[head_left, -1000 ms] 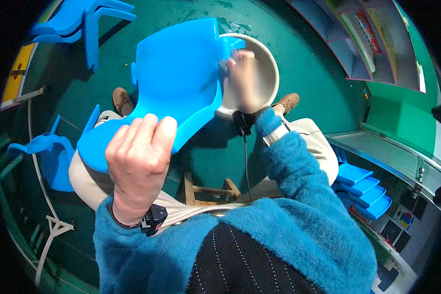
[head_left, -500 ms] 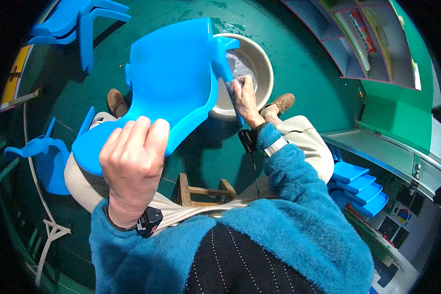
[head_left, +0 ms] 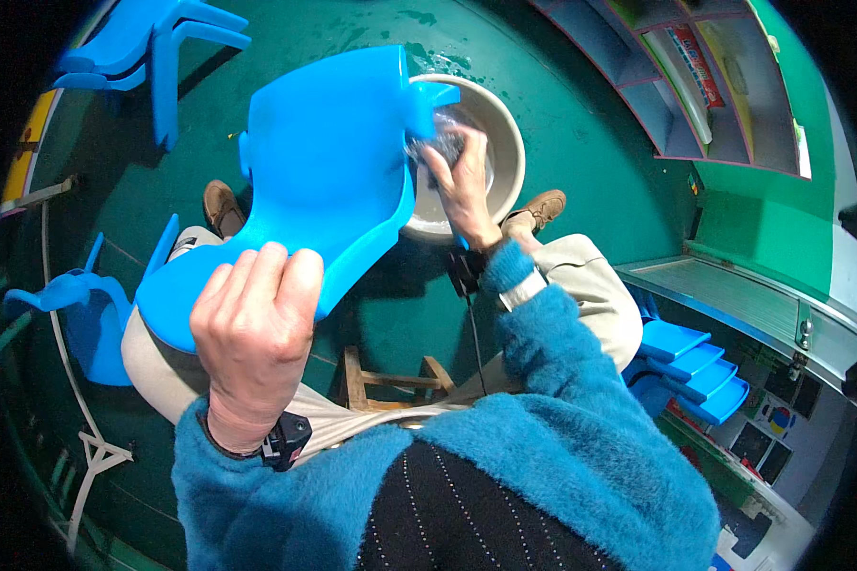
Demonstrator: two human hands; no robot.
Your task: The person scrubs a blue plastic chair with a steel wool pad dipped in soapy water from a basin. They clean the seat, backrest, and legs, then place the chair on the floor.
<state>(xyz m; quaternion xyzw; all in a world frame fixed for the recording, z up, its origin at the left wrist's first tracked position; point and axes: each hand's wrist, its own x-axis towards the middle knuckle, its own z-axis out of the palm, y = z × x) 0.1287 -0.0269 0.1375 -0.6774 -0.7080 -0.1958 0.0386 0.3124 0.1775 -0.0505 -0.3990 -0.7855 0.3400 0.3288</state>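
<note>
A blue plastic child's chair (head_left: 328, 143) lies tilted over my lap, its backrest pointing away from me. My left hand (head_left: 257, 328) is closed round the near side edge of its seat. A grey, shiny steel wool scourer (head_left: 438, 147) is gripped in my right hand (head_left: 465, 186), pressed to the chair's leg at the right of the backrest. Below that hand, a beige basin (head_left: 514, 143) with water in it stands on the floor, partly hidden by the chair.
Stacked blue chairs (head_left: 152, 52) stand far left, another blue chair (head_left: 95, 319) at the left. More stacked blue chairs (head_left: 700, 362) are at the right. Between my knees is a wooden stool (head_left: 357, 381). A shelf unit (head_left: 690, 86) stands far right on the green floor, which has wet patches.
My right hand with the scourer has moved up along the chair's leg, towards the backrest. My left hand keeps its hold on the seat.
</note>
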